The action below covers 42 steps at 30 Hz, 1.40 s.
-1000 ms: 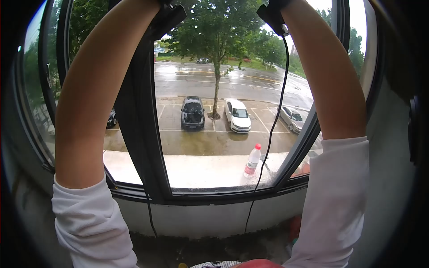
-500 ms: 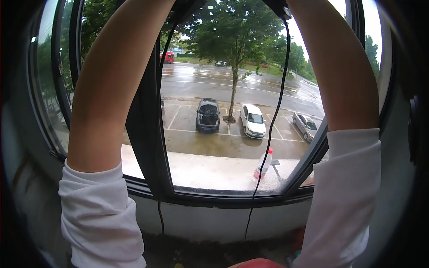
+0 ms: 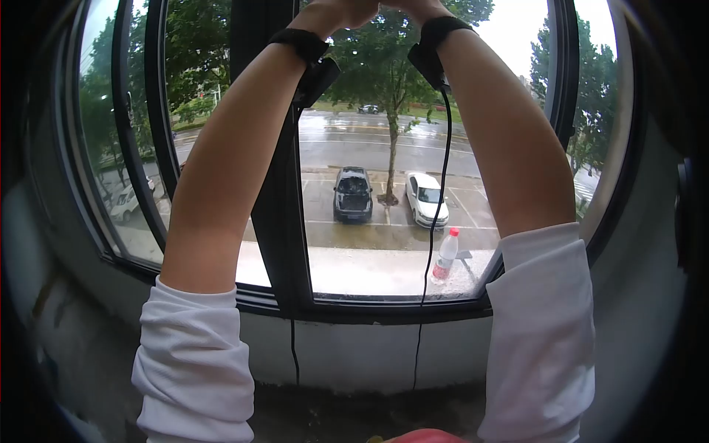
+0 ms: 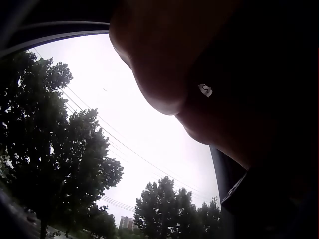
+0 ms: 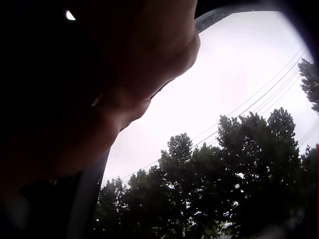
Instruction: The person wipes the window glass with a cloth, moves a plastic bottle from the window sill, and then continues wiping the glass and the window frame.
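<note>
Both arms are raised in front of the window. At the top edge of the head view, the left hand (image 3: 346, 12) and the right hand (image 3: 415, 7) are close together, partly cut off by the frame. In the left wrist view the left hand (image 4: 159, 64) is a dark shape against bright sky; the right hand (image 5: 154, 55) looks similarly dark in the right wrist view. Whether the fingers hold anything is hidden. Black straps with camera units (image 3: 317, 80) circle the wrists, and a black cable (image 3: 445, 162) hangs from the right one.
A dark window frame (image 3: 295, 251) stands between panes. On the outside ledge (image 3: 354, 273) stands a bottle with a red cap (image 3: 445, 255). Beyond are a tree (image 3: 391, 140), a dark car (image 3: 353, 193), a white car (image 3: 427, 199) and a wet road. A pale wall (image 3: 369, 351) lies below the window.
The wrists and parts of both hands have come into the head view at the top, and the forearms have drawn closer together. The outside scene has shifted within the view.
</note>
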Each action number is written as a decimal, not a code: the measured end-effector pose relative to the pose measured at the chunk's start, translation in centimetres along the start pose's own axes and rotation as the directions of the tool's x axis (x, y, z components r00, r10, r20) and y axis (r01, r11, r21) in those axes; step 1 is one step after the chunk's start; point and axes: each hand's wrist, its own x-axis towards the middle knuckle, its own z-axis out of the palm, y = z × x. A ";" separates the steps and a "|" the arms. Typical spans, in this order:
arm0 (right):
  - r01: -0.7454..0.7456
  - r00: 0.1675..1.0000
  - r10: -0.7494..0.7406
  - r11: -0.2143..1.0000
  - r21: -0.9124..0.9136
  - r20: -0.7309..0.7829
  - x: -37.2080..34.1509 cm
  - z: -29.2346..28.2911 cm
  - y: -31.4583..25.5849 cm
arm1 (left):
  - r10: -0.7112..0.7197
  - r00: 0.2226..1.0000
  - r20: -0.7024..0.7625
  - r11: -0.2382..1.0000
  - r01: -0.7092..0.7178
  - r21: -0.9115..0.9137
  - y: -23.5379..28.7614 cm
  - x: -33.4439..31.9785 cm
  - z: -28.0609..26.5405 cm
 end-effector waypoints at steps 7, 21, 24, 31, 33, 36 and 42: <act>-0.077 0.996 0.077 0.997 0.008 0.042 -5.2 -0.8 -4.7 | -0.028 0.992 -0.126 0.926 -0.021 -0.376 0.4 -5.6 0.8; -0.064 0.995 0.065 0.998 -0.019 0.070 -13.7 -3.1 -11.2 | -0.011 0.941 0.339 0.992 -0.032 0.122 4.2 -15.1 -2.1; -0.110 0.984 0.097 0.990 0.083 0.153 -16.1 -3.8 -12.4 | -0.017 0.898 0.439 0.988 -0.052 0.146 5.6 -17.5 -2.6; -0.202 0.963 0.173 0.970 0.133 0.205 -21.6 -5.0 -15.5 | -0.021 0.870 0.492 0.971 -0.099 0.216 8.0 -22.9 -2.0; -0.163 0.972 0.138 0.979 0.121 0.192 -21.7 -5.0 -15.1 | -0.023 0.864 0.503 0.961 -0.121 0.250 7.9 -22.7 -2.0; -0.119 0.982 0.103 0.988 0.094 0.160 -21.3 -4.6 -13.8 | -0.021 0.880 0.474 0.968 -0.100 0.229 8.0 -21.8 -2.1; -0.026 0.998 0.028 0.999 -0.048 0.060 -16.4 -4.2 -8.9 | -0.027 0.934 0.357 0.965 -0.068 0.252 7.4 -15.5 -1.7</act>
